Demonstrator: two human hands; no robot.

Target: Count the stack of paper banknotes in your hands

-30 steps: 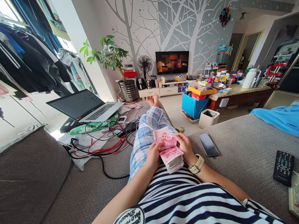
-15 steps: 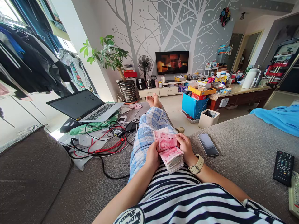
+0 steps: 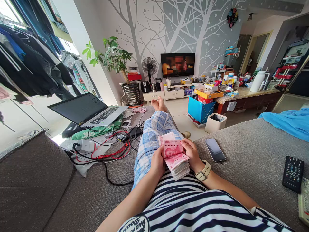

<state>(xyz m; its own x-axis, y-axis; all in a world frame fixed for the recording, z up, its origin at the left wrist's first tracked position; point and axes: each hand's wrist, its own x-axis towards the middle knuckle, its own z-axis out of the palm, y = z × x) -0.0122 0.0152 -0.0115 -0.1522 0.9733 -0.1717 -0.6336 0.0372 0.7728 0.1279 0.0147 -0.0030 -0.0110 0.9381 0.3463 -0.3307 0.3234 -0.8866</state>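
A thick stack of pink 100 banknotes [image 3: 180, 167], folded over in the middle, rests above my lap against the striped shirt [image 3: 183, 199]. My left hand [image 3: 158, 161] is closed round the stack's left side, its thumb on the notes. At the upper right, my right hand [image 3: 191, 153] pinches the edge of a raised banknote [image 3: 172, 148], which stands up from the fold with its printed face toward me. Behind it, more of the pink notes fan out to the upper left. A pale watch band circles my right wrist.
Right of my lap, a smartphone [image 3: 214, 149] lies on the grey sofa [image 3: 243, 154], with a black remote [image 3: 293, 174] farther right. On the left are an open laptop [image 3: 103, 116] and tangled cables [image 3: 113, 154]. A white bin [image 3: 215, 123] and blue box [image 3: 201, 109] stand beyond.
The raised note at the front has tipped slightly, so its portrait looks lower and more bent. Both hands stay in nearly the same place on the stack.
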